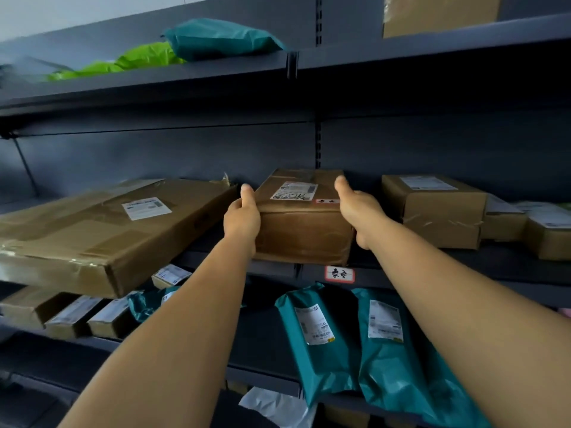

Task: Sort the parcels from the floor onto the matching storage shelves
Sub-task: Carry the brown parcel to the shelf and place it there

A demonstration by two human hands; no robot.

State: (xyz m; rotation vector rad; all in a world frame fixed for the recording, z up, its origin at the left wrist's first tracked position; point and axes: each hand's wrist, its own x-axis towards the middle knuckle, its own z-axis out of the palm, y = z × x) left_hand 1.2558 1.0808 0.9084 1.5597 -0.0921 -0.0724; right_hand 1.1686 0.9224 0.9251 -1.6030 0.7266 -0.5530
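Both hands gripping one brown cardboard parcel (301, 222) by its sides: left hand (242, 219) wrapped round the left edge with thumb on top, right hand (360, 213) pressed flat against the right face, thumb lying along the top. Resting on the middle shelf (278, 270) near its front lip, just above the red-bordered tag (339, 274), between the long flat carton (102, 230) on the left and a taped box (438, 208) on the right. Probably seating it rather than lifting, though hard telling which.

Risking a tip forward if letting go too soon, with the base sitting so close to the lip. Possibly nudging the long carton, already overhanging the shelf front, toward a fall onto the teal mailers (346, 335) below. Needing a check of parcel label against tag; misfiling otherwise.
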